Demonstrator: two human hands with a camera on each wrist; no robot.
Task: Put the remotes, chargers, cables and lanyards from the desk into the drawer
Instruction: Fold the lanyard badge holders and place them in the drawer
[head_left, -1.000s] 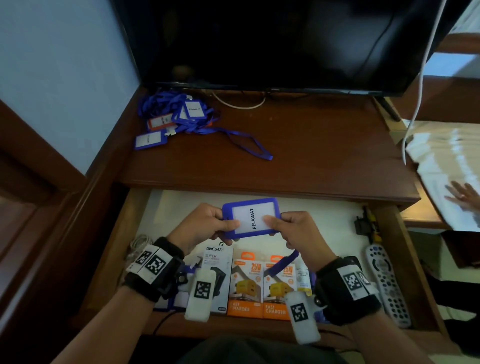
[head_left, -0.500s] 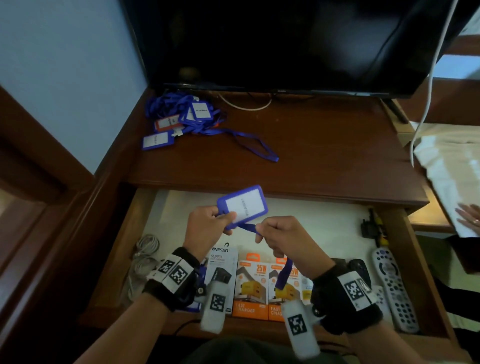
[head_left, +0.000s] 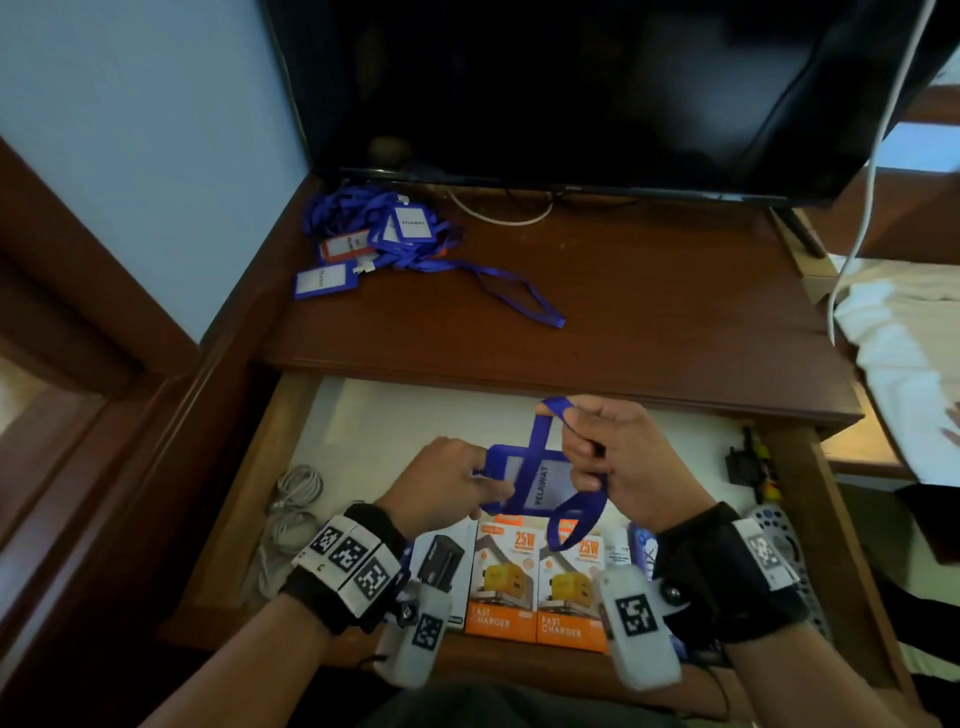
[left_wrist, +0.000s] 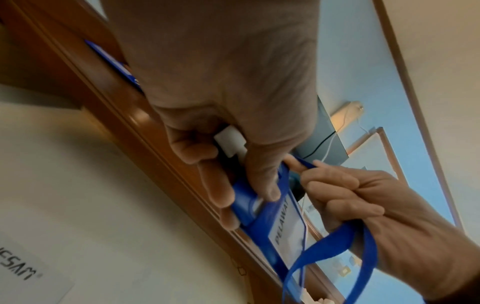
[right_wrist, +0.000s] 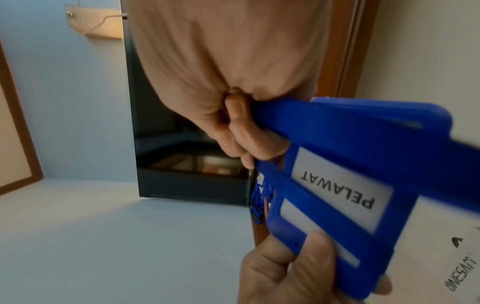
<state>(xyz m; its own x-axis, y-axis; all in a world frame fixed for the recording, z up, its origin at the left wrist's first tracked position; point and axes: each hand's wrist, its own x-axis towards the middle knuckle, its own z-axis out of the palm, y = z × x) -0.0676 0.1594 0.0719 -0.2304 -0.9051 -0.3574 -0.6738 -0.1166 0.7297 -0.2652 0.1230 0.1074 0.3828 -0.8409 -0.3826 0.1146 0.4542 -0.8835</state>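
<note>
At the drawer's (head_left: 249, 499) left edge lie coiled grey cables (head_left: 293, 501); boxed chargers (head_left: 535, 582) line its front edge and a remote (head_left: 779, 540) sits by its right edge, so much looks done. A tangle of lanyards (head_left: 384, 236) remains at the worktop's (head_left: 649, 312) back left corner. The left hand (head_left: 447, 483) pinches a stiff blue plastic badge (head_left: 545, 480) over the drawer; the right hand (head_left: 631, 462), its grip curled, holds the flat woven strap (head_left: 543, 431).

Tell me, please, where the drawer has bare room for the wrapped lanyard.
Bare cream drawer floor lies at the back, between the coiled white cables on the left and the black plug on the right. The front is crowded with orange charger boxes and a grey remote.
</note>
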